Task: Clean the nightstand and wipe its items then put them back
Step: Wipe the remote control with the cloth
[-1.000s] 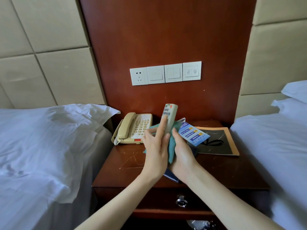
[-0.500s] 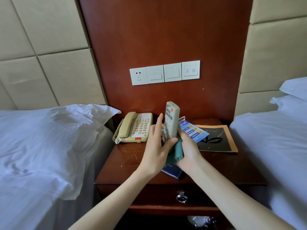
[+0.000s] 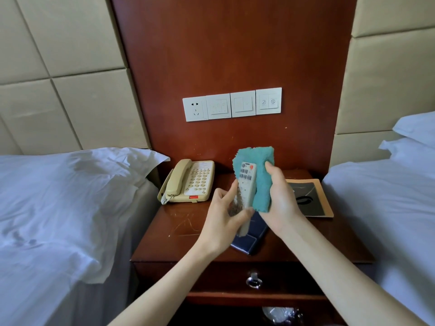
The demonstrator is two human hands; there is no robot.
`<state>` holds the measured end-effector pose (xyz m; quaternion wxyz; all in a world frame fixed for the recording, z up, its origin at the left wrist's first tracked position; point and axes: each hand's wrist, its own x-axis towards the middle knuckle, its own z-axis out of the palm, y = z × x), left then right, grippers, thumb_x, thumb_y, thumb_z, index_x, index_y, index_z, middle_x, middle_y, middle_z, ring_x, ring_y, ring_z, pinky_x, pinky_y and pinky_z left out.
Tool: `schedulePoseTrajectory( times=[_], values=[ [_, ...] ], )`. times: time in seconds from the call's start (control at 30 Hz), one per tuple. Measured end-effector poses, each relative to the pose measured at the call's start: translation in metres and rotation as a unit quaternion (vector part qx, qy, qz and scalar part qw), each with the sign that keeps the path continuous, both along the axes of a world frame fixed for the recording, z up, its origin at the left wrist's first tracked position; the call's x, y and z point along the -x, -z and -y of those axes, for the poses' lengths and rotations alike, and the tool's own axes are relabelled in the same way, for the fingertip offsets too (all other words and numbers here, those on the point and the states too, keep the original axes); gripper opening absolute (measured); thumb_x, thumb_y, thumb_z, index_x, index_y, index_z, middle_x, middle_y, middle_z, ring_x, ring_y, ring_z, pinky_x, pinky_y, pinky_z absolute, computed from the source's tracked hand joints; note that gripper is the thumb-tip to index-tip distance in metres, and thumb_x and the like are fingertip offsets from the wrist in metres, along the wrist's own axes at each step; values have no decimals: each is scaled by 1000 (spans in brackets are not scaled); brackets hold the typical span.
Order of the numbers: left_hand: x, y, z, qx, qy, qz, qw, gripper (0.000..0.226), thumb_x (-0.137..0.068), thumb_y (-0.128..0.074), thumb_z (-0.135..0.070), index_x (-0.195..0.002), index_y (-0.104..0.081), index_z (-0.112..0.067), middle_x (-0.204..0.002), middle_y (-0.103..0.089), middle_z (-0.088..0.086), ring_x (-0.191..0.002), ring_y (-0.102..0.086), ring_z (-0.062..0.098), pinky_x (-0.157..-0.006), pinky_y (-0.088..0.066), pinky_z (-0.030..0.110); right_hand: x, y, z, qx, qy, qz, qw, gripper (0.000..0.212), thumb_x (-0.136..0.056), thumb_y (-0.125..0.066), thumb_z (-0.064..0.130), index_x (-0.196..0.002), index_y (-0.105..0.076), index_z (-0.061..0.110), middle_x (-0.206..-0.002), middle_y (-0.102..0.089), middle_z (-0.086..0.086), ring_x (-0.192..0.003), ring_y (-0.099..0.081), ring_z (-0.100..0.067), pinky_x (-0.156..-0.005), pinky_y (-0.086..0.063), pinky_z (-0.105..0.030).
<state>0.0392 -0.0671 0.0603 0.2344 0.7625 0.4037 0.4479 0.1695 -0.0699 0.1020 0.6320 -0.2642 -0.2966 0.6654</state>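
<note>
My left hand (image 3: pixel 223 220) grips the lower half of a pale remote control (image 3: pixel 246 184), held upright above the wooden nightstand (image 3: pixel 179 227). My right hand (image 3: pixel 281 198) holds a teal cloth (image 3: pixel 261 172) wrapped behind and along the right side of the remote's upper end. The remote's buttons face me. A beige telephone (image 3: pixel 190 182) sits at the nightstand's back left. A dark booklet (image 3: pixel 253 236) lies under my hands, partly hidden. A black and tan folder (image 3: pixel 310 198) lies at the right.
White-sheeted beds flank the nightstand, left (image 3: pixel 58 208) and right (image 3: pixel 381 208). A wall panel with a socket and switches (image 3: pixel 231 104) is above. The drawer front has a metal ring pull (image 3: pixel 254 281).
The cloth has moved up from the remote's lower part to cover its top and right side. The remote now tilts with its buttons toward me. The blue card is hidden behind my hands.
</note>
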Motion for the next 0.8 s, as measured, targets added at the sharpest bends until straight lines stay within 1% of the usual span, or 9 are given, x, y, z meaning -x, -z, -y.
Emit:
schedulePoseTrajectory(
  times=[0.13,0.2,0.27,0.33,0.4,0.5,0.57,0.67,0.8],
  values=[
    [-12,-13,9,76,51,152,984,40,-91,-59,-31,-109,-41,-62,-112,-40,5,-110,-50,16,-96,-50,33,11,9,4,22,-14,63,998,39,-97,-44,40,-122,-62,16,-113,-70,-10,-104,-67,-24,-86,-53,-40],
    [-17,-19,7,88,29,198,976,35,-93,-57,-28,-115,-46,-52,-106,-38,-12,-108,-49,-2,-98,-47,32,16,17,8,33,-17,74,997,38,-96,-46,39,-123,-62,17,-112,-71,-9,-104,-67,-23,-90,-53,-40],
    [-19,-21,3,76,-14,195,978,37,-95,-54,-25,-127,-41,-37,-100,-31,-22,-100,-41,-19,-98,-40,25,18,23,12,32,-30,48,998,35,-97,-45,36,-125,-60,19,-117,-69,-8,-108,-66,-21,-90,-52,-38],
    [-21,-20,-2,61,-34,186,980,32,-94,-53,-33,-125,-43,-32,-106,-37,-15,-104,-42,-11,-100,-39,26,17,25,17,31,-40,16,999,32,-99,-42,30,-123,-60,19,-118,-68,-9,-111,-63,-22,-96,-49,-41],
    [-22,-18,-4,74,-60,196,976,38,-91,-51,-42,-127,-48,-27,-113,-44,2,-110,-48,7,-102,-42,33,14,26,22,35,-43,8,998,31,-98,-42,26,-119,-62,15,-115,-69,-13,-111,-63,-26,-100,-46,-44],
    [-16,-22,-5,169,-59,314,932,30,-97,-46,-39,-114,-60,-20,-103,-63,10,-98,-62,22,-90,-51,37,15,28,28,37,-31,64,997,26,-96,-45,20,-109,-65,10,-108,-70,-18,-103,-65,-30,-95,-50,-44],
    [-8,-25,-7,232,-52,395,887,32,-98,-43,-37,-104,-66,-14,-89,-70,8,-83,-67,20,-78,-53,35,19,32,30,30,-19,118,992,23,-95,-46,17,-103,-66,9,-104,-70,-18,-101,-65,-32,-94,-51,-44],
    [5,-26,-7,254,-43,434,863,30,-99,-44,-34,-90,-67,-15,-73,-73,-1,-65,-69,10,-67,-54,28,23,36,31,33,-13,147,988,22,-95,-45,15,-99,-64,6,-100,-67,-20,-99,-63,-33,-97,-47,-48],
    [22,-31,-4,278,-46,475,834,23,-98,-47,-28,-99,-64,-13,-88,-71,7,-78,-66,16,-75,-52,31,23,41,22,92,-6,131,987,30,-91,-51,21,-111,-62,2,-107,-70,-21,-99,-66,-33,-91,-51,-44]
  ],
)
